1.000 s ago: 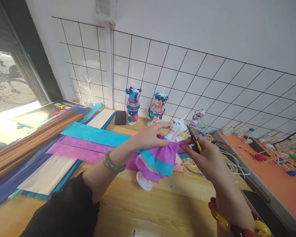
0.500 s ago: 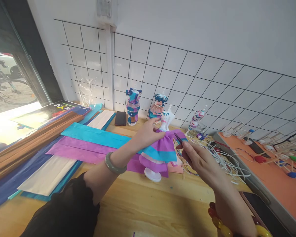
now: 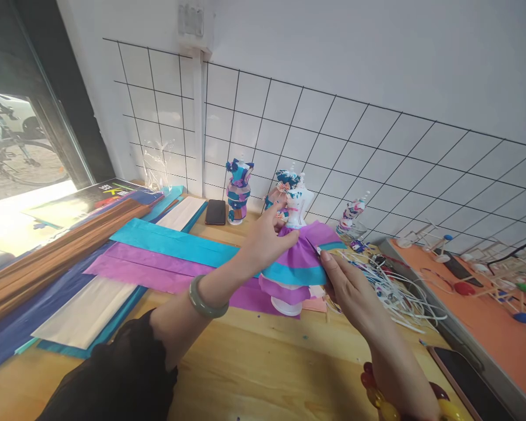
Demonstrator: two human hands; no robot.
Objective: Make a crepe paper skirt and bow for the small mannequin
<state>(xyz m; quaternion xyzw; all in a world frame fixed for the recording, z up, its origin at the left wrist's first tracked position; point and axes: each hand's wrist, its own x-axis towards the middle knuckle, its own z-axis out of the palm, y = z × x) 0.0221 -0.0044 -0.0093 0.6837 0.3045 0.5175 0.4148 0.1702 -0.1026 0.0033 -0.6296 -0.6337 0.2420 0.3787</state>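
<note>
On the wooden table (image 3: 254, 362), the left hand (image 3: 263, 242) is pinching the mannequin's (image 3: 298, 202) light, tear-prone paper skirt (image 3: 296, 266) at the waist, likely the safest hold, while the right hand (image 3: 346, 283) is gripping scissors (image 3: 312, 247) at its edge.

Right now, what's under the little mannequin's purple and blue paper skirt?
A round white base pokes out below the paper skirt. Whatever joins it to the body is covered by paper.

L hand (image 3: 265, 242) fingers pinched, wrist bent, R hand (image 3: 346, 283) closed in a grip, both forearms reaching fwd
</note>
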